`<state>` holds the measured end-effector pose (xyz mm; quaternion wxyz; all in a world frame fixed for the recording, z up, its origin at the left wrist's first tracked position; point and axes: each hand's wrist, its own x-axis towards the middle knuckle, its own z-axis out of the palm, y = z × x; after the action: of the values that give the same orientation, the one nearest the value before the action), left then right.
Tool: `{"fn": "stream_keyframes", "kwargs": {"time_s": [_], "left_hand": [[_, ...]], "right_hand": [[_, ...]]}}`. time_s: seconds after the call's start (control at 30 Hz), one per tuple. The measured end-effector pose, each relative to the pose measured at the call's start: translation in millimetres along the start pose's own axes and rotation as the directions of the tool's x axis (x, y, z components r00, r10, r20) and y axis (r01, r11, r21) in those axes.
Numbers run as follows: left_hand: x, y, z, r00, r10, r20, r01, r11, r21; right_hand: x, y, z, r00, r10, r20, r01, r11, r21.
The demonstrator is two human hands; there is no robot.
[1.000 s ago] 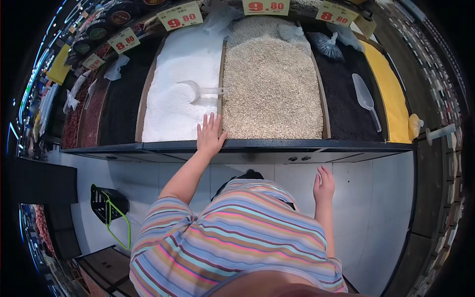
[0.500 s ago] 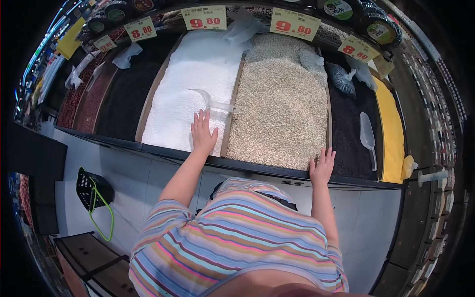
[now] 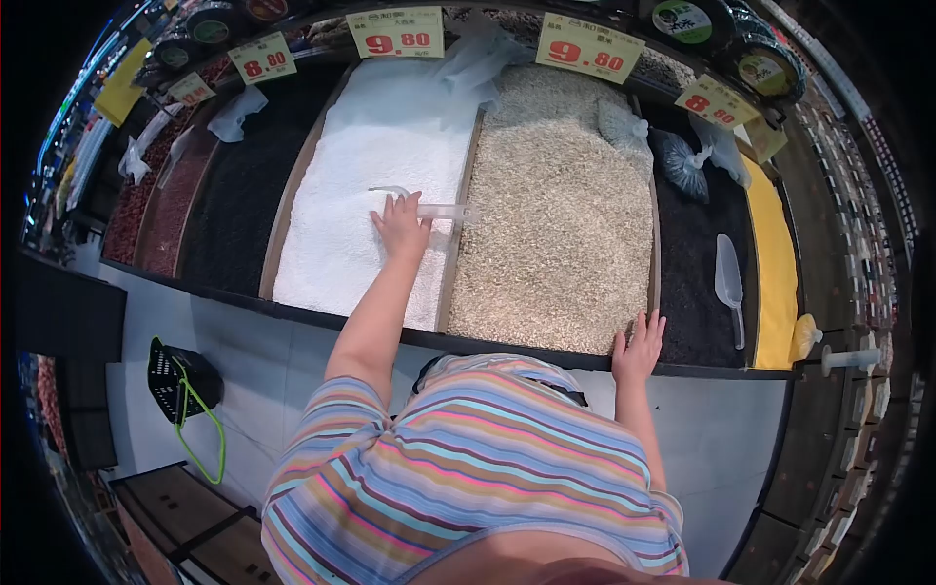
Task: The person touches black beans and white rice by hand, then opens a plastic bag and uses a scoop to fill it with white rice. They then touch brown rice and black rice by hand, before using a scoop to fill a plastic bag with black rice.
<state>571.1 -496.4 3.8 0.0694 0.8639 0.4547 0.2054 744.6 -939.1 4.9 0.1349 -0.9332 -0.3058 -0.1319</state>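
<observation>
A clear plastic scoop (image 3: pixel 444 212) lies in the bin of white grains (image 3: pixel 341 229), its handle pointing right toward the divider. My left hand (image 3: pixel 400 229) is over the scoop with fingers spread, partly covering it; whether the fingertips touch it is hard to see. To the right is a bin of beige grains (image 3: pixel 551 239). My right hand (image 3: pixel 637 349) rests at that bin's front right corner, by the divider, fingers extended and holding nothing.
A bin of black grains (image 3: pixel 687 283) holds another clear scoop (image 3: pixel 727 283) and tied plastic bags (image 3: pixel 682 161). Yellow grains (image 3: pixel 772 263) lie farther right. Price signs (image 3: pixel 395 34) stand along the back. A black basket with a green handle (image 3: pixel 180 380) sits on the floor at left.
My left hand has moved forward from the near side of the scoop to over it. My right hand stays at the bin's front corner. The view has shifted slightly.
</observation>
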Motion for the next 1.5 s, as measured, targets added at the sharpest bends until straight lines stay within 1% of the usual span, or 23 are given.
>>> {"fn": "stream_keyframes", "kwargs": {"time_s": [0.03,0.07,0.13,0.23,0.27,0.37,0.47,0.57,0.6,0.7,0.73,0.83,0.87,0.97,1.0,1.1,1.2,1.23,1.3,1.4,1.5], "left_hand": [[3.2,-0.4,1.0,1.000,0.006,-0.018,-0.006,1.000,-0.016],[6.7,-1.2,1.9,0.999,0.007,-0.046,-0.010,0.997,-0.077],[16.8,3.4,-16.9,0.995,-0.004,-0.104,-0.016,0.981,-0.192],[38.4,2.6,-40.8,0.990,-0.093,-0.106,0.050,0.934,-0.355],[42.6,2.8,-49.1,0.978,-0.150,-0.145,0.075,0.901,-0.427],[57.3,-2.9,-70.0,0.924,-0.347,-0.158,0.138,0.690,-0.710],[81.9,-29.1,-73.2,0.879,-0.428,-0.211,0.061,0.539,-0.840],[90.2,-37.7,-103.2,0.844,-0.533,0.053,0.205,0.231,-0.951],[90.7,-40.2,-109.1,0.860,-0.510,0.018,0.168,0.249,-0.954],[94.4,-46.9,-118.3,0.834,-0.524,0.174,0.202,-0.004,-0.979],[99.2,-54.3,-113.9,0.837,-0.494,0.235,0.226,-0.080,-0.971],[105.0,-63.4,-94.5,0.816,-0.504,0.283,0.145,-0.295,-0.944],[109.8,-77.6,-78.2,0.831,-0.461,0.311,0.179,-0.308,-0.935],[103.6,-58.0,-64.2,0.739,-0.540,0.402,0.123,-0.479,-0.869],[104.3,-62.7,-46.3,0.737,-0.537,0.411,0.086,-0.528,-0.845],[91.2,-44.3,-29.7,0.683,-0.490,0.541,0.101,-0.670,-0.735],[90.6,-32.8,-17.1,0.639,-0.485,0.596,0.145,-0.685,-0.714],[93.1,-36.3,-12.3,0.645,-0.450,0.617,0.244,-0.644,-0.725],[97.2,-46.1,-7.9,0.646,-0.384,0.660,0.426,-0.537,-0.729],[83.8,-25.5,-35.7,0.641,-0.457,0.617,0.506,-0.353,-0.787],[70.8,-38.9,-34.0,0.688,-0.457,0.563,0.576,-0.128,-0.807]], "right_hand": [[-0.1,0.6,0.8,1.000,-0.008,-0.006,0.008,1.000,0.005],[-0.9,1.3,1.3,1.000,-0.018,-0.010,0.018,1.000,0.010],[-1.4,1.9,0.4,1.000,-0.022,-0.007,0.022,1.000,0.019],[-0.5,1.1,0.9,1.000,-0.026,-0.005,0.026,0.999,0.025],[-0.7,1.9,1.0,1.000,-0.024,-0.004,0.025,0.999,0.025],[-0.7,5.2,3.5,0.999,-0.047,-0.023,0.047,0.999,0.027],[0.1,4.0,2.2,0.999,-0.034,-0.016,0.035,0.999,0.031],[-0.8,5.6,2.5,0.998,-0.051,-0.033,0.052,0.997,0.050],[-1.4,5.8,2.6,0.998,-0.052,-0.031,0.053,0.997,0.053],[-0.5,6.3,2.6,0.998,-0.054,-0.039,0.057,0.996,0.066],[-0.8,6.4,2.3,0.998,-0.054,-0.040,0.057,0.996,0.072],[-1.1,7.5,2.5,0.998,-0.055,-0.036,0.057,0.995,0.082],[-0.9,8.0,2.6,0.998,-0.053,-0.035,0.055,0.995,0.084],[-0.4,7.3,-0.2,0.998,-0.058,-0.036,0.061,0.994,0.096],[-0.3,7.3,0.0,0.998,-0.058,-0.040,0.061,0.993,0.096],[-0.7,8.2,1.1,0.997,-0.065,-0.049,0.070,0.993,0.099],[-1.5,9.9,2.2,0.996,-0.067,-0.054,0.072,0.992,0.101],[-1.2,9.6,2.0,0.996,-0.066,-0.053,0.071,0.993,0.099],[-0.3,8.0,2.2,0.997,-0.066,-0.050,0.071,0.993,0.098],[1.6,7.6,1.7,0.997,-0.063,-0.044,0.067,0.993,0.097],[1.4,7.1,1.1,0.997,-0.060,-0.042,0.063,0.994,0.095]]}}
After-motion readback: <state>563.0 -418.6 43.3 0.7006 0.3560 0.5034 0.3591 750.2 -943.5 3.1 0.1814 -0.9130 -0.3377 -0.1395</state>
